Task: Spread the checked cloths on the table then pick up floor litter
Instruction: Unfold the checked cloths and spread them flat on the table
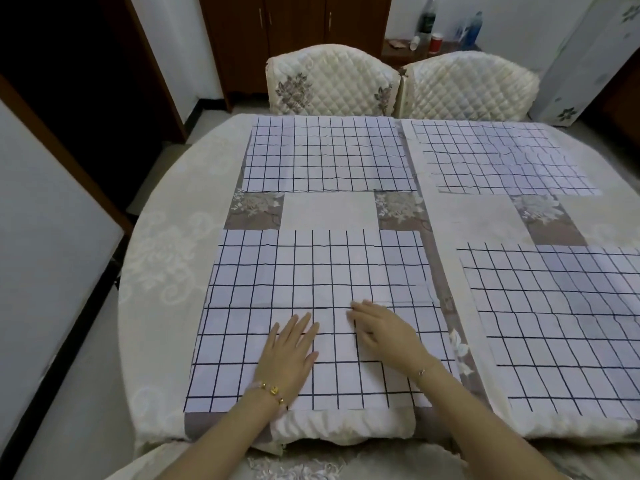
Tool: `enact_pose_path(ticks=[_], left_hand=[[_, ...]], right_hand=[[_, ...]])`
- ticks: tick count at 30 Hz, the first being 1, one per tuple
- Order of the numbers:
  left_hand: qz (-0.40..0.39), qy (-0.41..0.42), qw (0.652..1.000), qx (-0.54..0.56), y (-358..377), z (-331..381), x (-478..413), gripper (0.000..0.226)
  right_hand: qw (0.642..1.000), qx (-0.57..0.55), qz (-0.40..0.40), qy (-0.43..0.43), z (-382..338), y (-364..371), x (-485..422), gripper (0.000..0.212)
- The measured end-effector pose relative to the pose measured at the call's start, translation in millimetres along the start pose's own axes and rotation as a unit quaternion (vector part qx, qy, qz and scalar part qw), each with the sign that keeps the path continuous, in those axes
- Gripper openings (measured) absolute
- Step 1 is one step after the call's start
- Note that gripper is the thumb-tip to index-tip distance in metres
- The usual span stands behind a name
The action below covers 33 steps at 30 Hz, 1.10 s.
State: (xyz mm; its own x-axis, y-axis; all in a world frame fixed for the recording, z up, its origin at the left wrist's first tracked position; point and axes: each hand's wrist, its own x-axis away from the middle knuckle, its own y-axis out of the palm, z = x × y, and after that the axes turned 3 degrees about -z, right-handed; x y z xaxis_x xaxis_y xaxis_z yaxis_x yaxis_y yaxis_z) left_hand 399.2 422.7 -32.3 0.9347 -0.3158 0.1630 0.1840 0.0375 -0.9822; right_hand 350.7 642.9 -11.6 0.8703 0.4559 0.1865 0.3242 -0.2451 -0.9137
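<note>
Broadly, the round counter (166,258) fills most of the view, dressed in a cream cover with pale scrollwork and grey floral patches. Four checked cloths lie spread on it, white with dark grid lines and set in two rows, with strips of the cover showing between them. The near-left cloth (311,271) lies flat, its near edge stopping just short of the counter's padded front rim. The near-right cloth (554,323) runs out of view on the right. The far-left cloth (325,154) lies smooth, while the far-right cloth (502,157) shows some ripples.

Beyond the far edge stand two quilted cream chairs, the left chair (329,81) and the right chair (467,84), side by side and touching. Behind them is a dark wooden cabinet (294,22).

Both hands rest on the near-left cloth, near each other but apart. The left hand (291,348) lies palm down with fingers straight and slightly spread, pointing away. The right hand (384,334) lies just beside it, its fingers stretched leftward and pressing on the fabric; neither hand grips anything.

On a low stand behind the chairs sit a clear bottle (427,19), a blue bottle (472,27) and a red cup (437,41). A gold beaded bracelet (268,389) circles the left wrist, and a thin bracelet (422,371) the right.
</note>
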Motion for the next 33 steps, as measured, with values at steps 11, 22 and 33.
enact_pose_path(ticks=[11, 22, 33], left_hand=[[-0.069, -0.015, 0.997, 0.014, -15.8, 0.7, 1.8, 0.072], [-0.029, 0.053, 0.997, -0.047, -24.5, -19.6, -17.9, 0.061], [-0.081, -0.072, 0.994, -0.008, -26.8, -124.9, -60.8, 0.060]], right_hand=[[0.981, -0.030, -0.001, 0.190, 93.4, -62.4, -58.1, 0.021], [0.996, 0.012, -0.032, 0.077, 4.6, 6.0, 5.6, 0.052], [0.992, 0.040, -0.039, 0.111, 10.4, 23.9, 37.8, 0.056]])
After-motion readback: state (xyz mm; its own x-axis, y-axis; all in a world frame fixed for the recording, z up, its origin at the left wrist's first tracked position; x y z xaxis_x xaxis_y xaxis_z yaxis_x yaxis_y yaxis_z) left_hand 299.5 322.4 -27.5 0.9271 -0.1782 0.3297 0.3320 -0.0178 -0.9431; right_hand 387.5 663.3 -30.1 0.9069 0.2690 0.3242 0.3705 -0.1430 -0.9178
